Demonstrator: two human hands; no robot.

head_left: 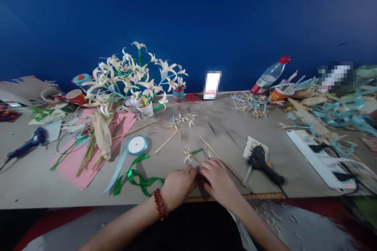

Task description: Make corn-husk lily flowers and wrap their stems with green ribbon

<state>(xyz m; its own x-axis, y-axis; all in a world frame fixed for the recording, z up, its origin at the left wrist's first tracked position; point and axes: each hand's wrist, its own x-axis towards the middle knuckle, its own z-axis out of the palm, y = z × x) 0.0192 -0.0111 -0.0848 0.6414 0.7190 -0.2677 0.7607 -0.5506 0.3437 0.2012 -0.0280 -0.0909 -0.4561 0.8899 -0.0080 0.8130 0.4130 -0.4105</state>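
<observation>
At the table's front edge my left hand [182, 180], with a red bead bracelet at the wrist, is closed, its fingertips together. My right hand [214, 175] is closed beside it, the fingers bent inward. What they hold, if anything, is hidden by the fingers. Just beyond them lies a small cream flower with a green-wrapped stem [194, 152]. A thin wooden stick [222, 159] slants past my right hand. Loose green ribbon [137, 178] curls to the left of my left hand, below a roll of light blue ribbon [137, 145].
A black glue gun [262, 162] and white power strip [319, 160] lie right; a blue glue gun [31, 143] lies far left. Dried husks [101, 135] rest on pink paper [79, 172]. Cream flowers [134, 74] stand in cups behind. A bottle [271, 75] leans at back right.
</observation>
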